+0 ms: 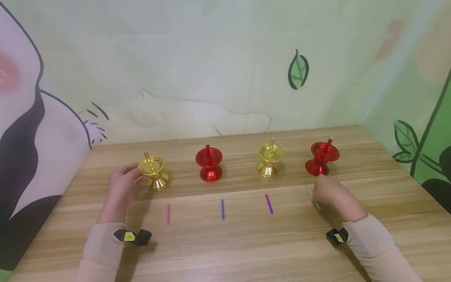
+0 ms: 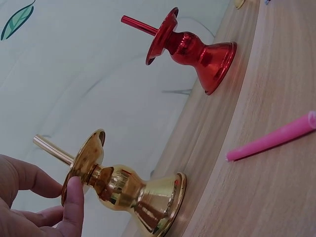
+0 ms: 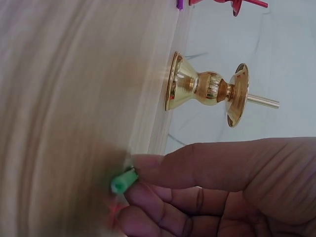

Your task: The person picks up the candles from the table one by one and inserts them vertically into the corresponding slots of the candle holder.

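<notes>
My left hand (image 1: 125, 182) is at the leftmost gold candle holder (image 1: 158, 181), a dished cup on a flared foot with a thin upright tube. In the left wrist view, thumb and fingers pinch the rim of the gold dish (image 2: 88, 154). On the right, my right hand (image 1: 329, 192) is low over the table, in front of the rightmost red candle holder (image 1: 321, 154). Its thumb and fingertips pinch a slim green stick (image 3: 123, 181) close to the tabletop. The stick's middle is hidden by the fingers in the head view.
Between the hands stand another red holder (image 1: 210, 172) and another gold holder (image 1: 267, 168). A pink stick (image 1: 168, 214), a blue stick (image 1: 222, 210) and a purple stick (image 1: 269, 204) lie spaced in front of them on the wooden table (image 1: 211, 254). A painted wall (image 1: 211, 70) rises behind.
</notes>
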Available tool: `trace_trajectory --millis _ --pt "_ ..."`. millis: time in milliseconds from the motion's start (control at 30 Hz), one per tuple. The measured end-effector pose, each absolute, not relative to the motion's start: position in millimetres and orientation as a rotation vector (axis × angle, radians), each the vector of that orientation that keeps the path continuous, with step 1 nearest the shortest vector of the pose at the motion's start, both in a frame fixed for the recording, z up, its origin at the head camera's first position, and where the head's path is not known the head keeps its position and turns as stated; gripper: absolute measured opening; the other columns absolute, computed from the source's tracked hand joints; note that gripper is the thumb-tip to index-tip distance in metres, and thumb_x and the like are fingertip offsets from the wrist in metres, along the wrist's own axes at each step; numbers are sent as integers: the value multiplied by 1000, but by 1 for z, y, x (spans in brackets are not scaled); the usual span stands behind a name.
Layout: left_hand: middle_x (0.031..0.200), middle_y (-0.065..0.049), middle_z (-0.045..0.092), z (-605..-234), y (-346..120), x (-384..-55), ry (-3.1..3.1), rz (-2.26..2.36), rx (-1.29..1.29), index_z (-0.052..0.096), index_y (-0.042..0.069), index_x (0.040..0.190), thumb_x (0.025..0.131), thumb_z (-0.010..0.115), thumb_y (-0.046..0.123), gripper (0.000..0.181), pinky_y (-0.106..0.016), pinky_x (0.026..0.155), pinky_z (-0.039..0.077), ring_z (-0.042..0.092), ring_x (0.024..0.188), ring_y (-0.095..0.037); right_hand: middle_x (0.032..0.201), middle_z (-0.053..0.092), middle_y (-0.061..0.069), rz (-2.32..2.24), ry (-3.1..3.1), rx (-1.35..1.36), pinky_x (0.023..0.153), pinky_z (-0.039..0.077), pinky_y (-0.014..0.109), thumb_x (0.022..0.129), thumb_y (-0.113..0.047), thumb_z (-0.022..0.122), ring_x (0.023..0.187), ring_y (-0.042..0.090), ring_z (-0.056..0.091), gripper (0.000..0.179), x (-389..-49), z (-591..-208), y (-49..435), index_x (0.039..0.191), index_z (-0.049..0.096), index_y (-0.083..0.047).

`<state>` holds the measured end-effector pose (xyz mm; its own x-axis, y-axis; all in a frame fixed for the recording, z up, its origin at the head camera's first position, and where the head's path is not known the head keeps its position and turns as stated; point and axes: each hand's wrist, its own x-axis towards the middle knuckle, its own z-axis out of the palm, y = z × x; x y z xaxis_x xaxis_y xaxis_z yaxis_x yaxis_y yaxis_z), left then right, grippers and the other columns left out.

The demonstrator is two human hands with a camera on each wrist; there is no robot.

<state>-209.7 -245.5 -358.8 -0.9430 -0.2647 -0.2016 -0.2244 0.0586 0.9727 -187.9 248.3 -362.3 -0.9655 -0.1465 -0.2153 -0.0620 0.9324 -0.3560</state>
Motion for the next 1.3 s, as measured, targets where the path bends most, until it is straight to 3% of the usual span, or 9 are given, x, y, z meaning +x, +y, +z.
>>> trace_trajectory --millis 400,867,1300 --pt "142 -21 35 -361 -247 -210 -2237 -2099 539 30 -9 142 95 41 1 49 -15 87 52 53 88 0 51 33 -4 -528 2852 -182 44 32 21 62 6 54 47 12 35 29 -189 -370 251 52 36 -15" --pt "134 -20 41 -361 -246 -209 -2220 -2099 500 32 -11 140 94 42 0 48 -15 83 53 55 83 1 50 33 -6 -519 2818 -226 44 28 21 62 -1 60 47 10 33 29 -194 -376 259 52 37 -16" --pt "145 -23 35 -363 -243 -210 -2282 -2089 462 29 -5 144 94 39 1 51 -18 88 52 54 89 0 51 37 -3 -625 2755 -166 46 31 23 64 -1 62 49 12 37 27 -191 -365 260 55 39 -13"
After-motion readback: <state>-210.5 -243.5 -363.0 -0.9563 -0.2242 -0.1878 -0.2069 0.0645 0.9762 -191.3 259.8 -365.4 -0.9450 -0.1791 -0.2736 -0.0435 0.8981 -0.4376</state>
